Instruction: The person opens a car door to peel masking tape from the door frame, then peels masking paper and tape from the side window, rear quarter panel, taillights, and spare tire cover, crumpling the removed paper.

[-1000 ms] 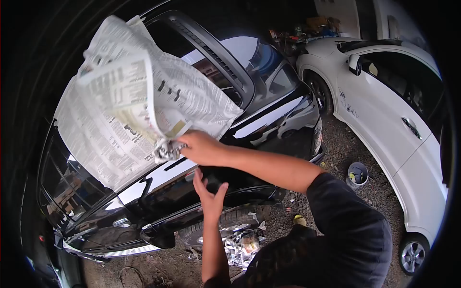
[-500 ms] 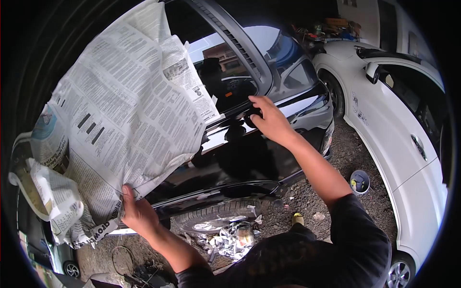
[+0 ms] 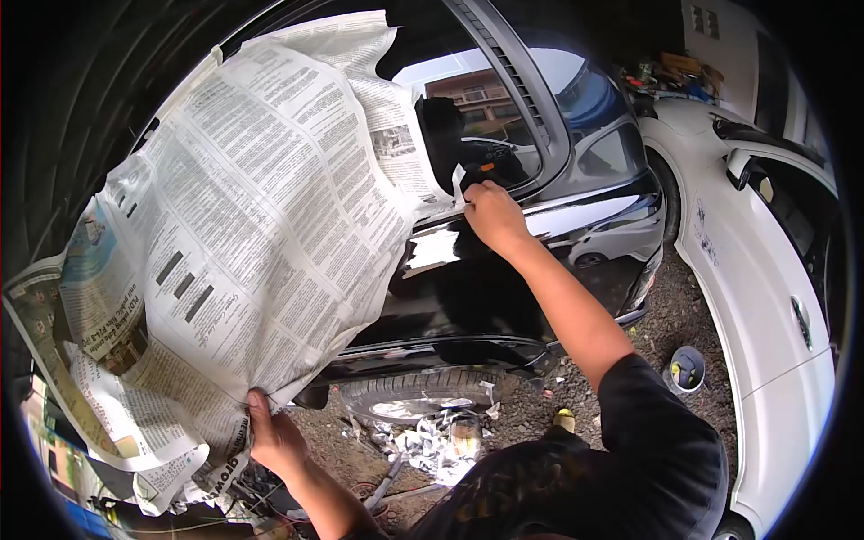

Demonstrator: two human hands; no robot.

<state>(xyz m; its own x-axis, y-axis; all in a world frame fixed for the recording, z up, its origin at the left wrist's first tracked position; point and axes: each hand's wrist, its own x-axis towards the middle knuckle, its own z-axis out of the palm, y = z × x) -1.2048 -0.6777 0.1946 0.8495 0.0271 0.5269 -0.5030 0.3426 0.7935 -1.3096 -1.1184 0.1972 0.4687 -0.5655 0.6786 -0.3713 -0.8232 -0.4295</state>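
Note:
A wide sheet of newspaper (image 3: 270, 180) covers part of a shiny black car (image 3: 441, 306), over its window and side panel. My left hand (image 3: 277, 441) pinches the sheet's lower edge, thumb on top. At the sheet's right corner, below the car window (image 3: 486, 117), my right hand (image 3: 496, 219) is closed. A small white strip (image 3: 458, 183) stands up beside its fingertips, joined to the paper's corner; whether it is tape or paper I cannot tell. Crumpled newspaper (image 3: 117, 396) hangs at the lower left.
A white car (image 3: 774, 270) with dark scuffs is parked on the right. On the gravel stand a small bucket (image 3: 685, 369) and a tyre (image 3: 423, 389) with crumpled scraps (image 3: 441, 445) by it. Assorted clutter (image 3: 675, 76) lies at the back.
My right hand has moved onto the sheet's right corner and its fingers have closed. The newspaper is spread flatter at the left. The view has shifted, with the cars now farther right.

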